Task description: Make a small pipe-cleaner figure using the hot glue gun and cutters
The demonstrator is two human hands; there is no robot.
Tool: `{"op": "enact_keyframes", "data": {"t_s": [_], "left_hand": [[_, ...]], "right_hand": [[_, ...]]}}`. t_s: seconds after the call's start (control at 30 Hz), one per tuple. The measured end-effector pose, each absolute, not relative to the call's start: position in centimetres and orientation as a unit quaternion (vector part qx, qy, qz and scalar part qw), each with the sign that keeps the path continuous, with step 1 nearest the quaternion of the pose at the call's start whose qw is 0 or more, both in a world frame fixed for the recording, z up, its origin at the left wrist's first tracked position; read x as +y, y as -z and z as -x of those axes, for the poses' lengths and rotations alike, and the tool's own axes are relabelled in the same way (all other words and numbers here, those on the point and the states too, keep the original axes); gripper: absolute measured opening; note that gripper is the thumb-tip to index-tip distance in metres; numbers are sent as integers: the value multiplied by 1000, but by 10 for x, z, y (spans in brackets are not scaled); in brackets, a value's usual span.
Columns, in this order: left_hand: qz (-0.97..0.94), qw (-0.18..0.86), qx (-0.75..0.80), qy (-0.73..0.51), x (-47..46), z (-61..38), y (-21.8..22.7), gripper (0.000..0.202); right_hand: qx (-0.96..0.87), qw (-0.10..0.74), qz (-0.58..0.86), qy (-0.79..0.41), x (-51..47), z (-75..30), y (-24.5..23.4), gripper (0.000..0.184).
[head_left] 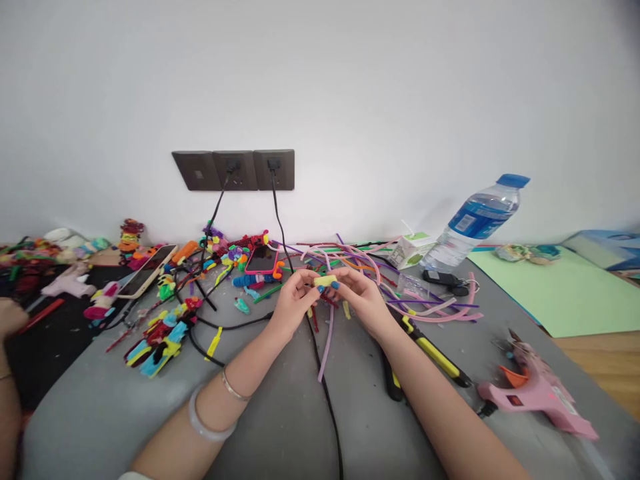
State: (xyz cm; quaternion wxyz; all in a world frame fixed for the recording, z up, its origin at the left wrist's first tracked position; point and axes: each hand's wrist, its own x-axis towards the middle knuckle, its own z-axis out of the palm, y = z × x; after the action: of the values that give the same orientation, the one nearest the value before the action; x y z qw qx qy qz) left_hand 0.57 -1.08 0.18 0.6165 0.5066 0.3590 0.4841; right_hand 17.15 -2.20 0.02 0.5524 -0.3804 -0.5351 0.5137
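Observation:
A short yellow piece of pipe cleaner (325, 281) is pinched between the fingertips of both hands, above the middle of the grey table. My left hand (294, 301) grips its left end with thumb and fingers closed. At the other end, my right hand (364, 300) has its thumb and fingers closed on it too. Below the hands a lilac pipe cleaner (327, 347) lies across a black cable (327, 390). Behind them spreads a tangle of pink, purple and orange pipe cleaners (360, 257).
To the right are a pink glue gun (540, 397), yellow-and-black pliers (440, 360), keys (445, 280), a drink carton (413, 250) and a tilted water bottle (473, 223). Colourful pipe-cleaner figures (160, 337) and a phone (147, 272) lie left. Another person's hand (11, 317) shows at the left edge.

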Motion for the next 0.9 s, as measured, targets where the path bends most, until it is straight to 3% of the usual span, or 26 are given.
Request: {"op": "enact_keyframes", "data": {"t_s": [0.5, 0.9], "left_hand": [[-539, 588, 342, -496, -7, -4, 2, 21], [-563, 574, 348, -482, -8, -5, 6, 16]], "right_hand": [[-610, 570, 373, -405, -21, -170, 7, 24], [-598, 551, 398, -424, -23, -171, 2, 25]]}}
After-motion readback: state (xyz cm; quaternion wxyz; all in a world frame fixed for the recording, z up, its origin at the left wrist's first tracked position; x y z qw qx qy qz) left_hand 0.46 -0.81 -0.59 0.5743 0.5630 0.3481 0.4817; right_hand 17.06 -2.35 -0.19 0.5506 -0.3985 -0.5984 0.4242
